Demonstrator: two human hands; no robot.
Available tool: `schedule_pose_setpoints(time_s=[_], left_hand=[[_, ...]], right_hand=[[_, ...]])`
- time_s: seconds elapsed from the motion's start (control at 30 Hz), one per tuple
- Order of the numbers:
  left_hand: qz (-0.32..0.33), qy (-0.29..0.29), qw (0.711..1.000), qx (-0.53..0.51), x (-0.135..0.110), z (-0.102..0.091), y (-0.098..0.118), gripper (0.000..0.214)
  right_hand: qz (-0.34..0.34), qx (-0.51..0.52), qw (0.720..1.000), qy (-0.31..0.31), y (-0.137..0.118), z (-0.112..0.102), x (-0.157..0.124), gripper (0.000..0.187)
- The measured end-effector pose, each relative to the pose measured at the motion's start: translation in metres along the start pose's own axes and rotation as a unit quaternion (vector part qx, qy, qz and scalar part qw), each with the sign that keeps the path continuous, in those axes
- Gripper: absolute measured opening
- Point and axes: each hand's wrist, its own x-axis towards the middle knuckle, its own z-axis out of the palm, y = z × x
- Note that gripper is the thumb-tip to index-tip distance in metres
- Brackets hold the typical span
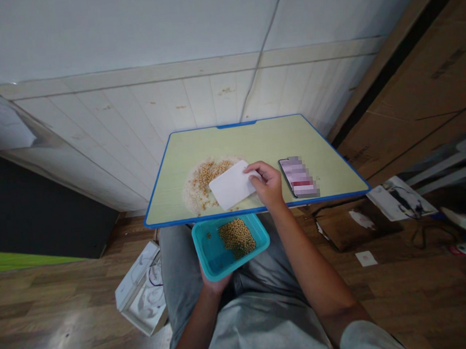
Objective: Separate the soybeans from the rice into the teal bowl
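Note:
My right hand [266,183] pinches a white card [233,184] that lies tilted on a small blue-edged table [254,136], its edge against a pile of soybeans and rice [203,179]. Below the table's near edge my left hand [214,285] holds a teal plastic tub [218,258] from underneath. The tub has a heap of soybeans [237,237] in its right half. Only the fingers' upper part shows under the tub.
A phone [298,177] lies on the table right of my right hand. A white box [143,295] sits on the wooden floor by my left knee. Cardboard sheets [422,92] lean at the right, with papers and cables [402,200] on the floor.

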Motion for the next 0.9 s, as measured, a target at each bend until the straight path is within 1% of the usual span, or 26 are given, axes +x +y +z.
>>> schedule_pose_setpoints(time_s=[0.13,0.27,0.37,0.57,0.63,0.7,0.8,0.9], left_hand=[[-0.004,-0.003,1.000,0.000,-0.0010,-0.0026,0.0003,0.091],[0.001,-0.002,1.000,0.000,-0.0001,-0.0061,-0.0015,0.088],[-0.002,0.001,1.000,-0.001,0.0008,-0.0058,-0.0018,0.088],[-0.011,-0.005,1.000,-0.002,0.0009,-0.0031,0.0010,0.091],[-0.011,-0.007,1.000,-0.003,0.0011,-0.0031,0.0010,0.091],[-0.010,-0.011,1.000,-0.003,0.0015,-0.0029,0.0004,0.092],[-0.009,-0.016,1.000,-0.001,0.0023,-0.0008,-0.0003,0.092],[-0.006,-0.018,1.000,0.001,0.0027,0.0017,0.0001,0.093]], right_hand=[[0.012,-0.018,0.999,0.026,-0.0010,-0.0002,0.0003,0.020],[0.038,-0.025,0.999,0.006,-0.0030,0.0001,0.0013,0.019],[0.038,-0.023,0.999,0.004,-0.0037,0.0000,0.0014,0.017],[0.014,-0.047,0.996,0.081,0.0006,-0.0016,0.0007,0.017],[0.004,-0.053,0.994,0.092,0.0025,-0.0019,0.0005,0.017],[0.000,-0.061,0.994,0.086,0.0038,-0.0021,0.0005,0.017],[0.012,-0.067,0.995,0.073,0.0040,-0.0021,0.0006,0.016],[0.028,-0.046,0.996,0.070,0.0025,-0.0022,0.0009,0.015]])
